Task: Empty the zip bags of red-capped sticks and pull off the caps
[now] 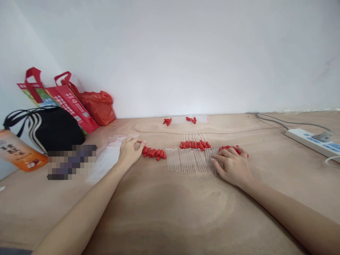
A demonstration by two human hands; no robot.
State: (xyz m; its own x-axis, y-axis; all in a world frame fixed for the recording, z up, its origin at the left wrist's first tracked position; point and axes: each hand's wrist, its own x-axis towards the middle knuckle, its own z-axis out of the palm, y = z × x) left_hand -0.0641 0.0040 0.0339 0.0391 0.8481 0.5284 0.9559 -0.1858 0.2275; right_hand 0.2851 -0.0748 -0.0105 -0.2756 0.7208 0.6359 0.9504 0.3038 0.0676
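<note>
My left hand (130, 150) is at the left end of a row of loose red rubber bulbs (154, 153). Its fingers are curled together at the nearest bulbs, and what lies between the fingertips is hidden. My right hand (232, 164) rests over the right end of a row of clear thin tubes (183, 159), thumb and fingers apart. More red bulbs (239, 149) show behind its knuckles. Beyond the tubes lies a row of droppers (195, 144), clear tubes with red bulbs on their near ends.
Clear plastic bags (102, 164) lie under my left forearm. Farther back sits another clear bag (180, 119) with red bulbs. At left are a black drawstring bag (57, 125), shopping bags (73, 106) and an orange packet (23, 152). A white power strip (313, 141) with cables lies right.
</note>
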